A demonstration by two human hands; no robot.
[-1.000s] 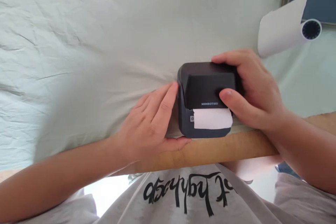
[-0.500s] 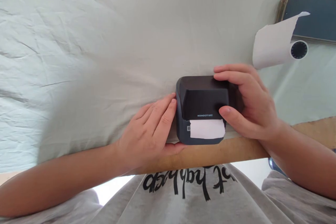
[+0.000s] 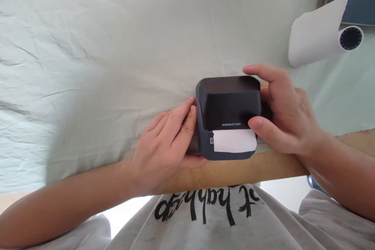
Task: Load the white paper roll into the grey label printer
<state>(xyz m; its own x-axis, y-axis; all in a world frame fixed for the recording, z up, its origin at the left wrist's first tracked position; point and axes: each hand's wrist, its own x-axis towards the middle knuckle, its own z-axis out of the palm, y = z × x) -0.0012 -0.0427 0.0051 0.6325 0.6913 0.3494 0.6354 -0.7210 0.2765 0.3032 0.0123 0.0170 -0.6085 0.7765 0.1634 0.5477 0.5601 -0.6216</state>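
Note:
A dark label printer [image 3: 231, 109] sits near the table's front edge, its lid down. A white paper strip [image 3: 234, 141] sticks out of its front slot. My left hand [image 3: 166, 140] presses its fingertips against the printer's left side, thumb by the front left corner. Around the right side curves my right hand [image 3: 288, 113], its thumb on the lid's front right part. The right index finger reaches past the back right corner, apart from the lid, while the other fingers bend against the side, partly hidden.
Up on the right lies a white paper roll [image 3: 319, 41] with a dark core and a loose torn end. Behind it is a dark phone-like slab [image 3: 356, 9]. A pale wrinkled cloth [image 3: 131, 39] covers the table, and a brown edge strip [image 3: 234, 172] runs along the front.
The view has shifted, and the printer looks slightly larger. My right index finger has come off the lid's back edge. My left hand keeps its place at the printer's side.

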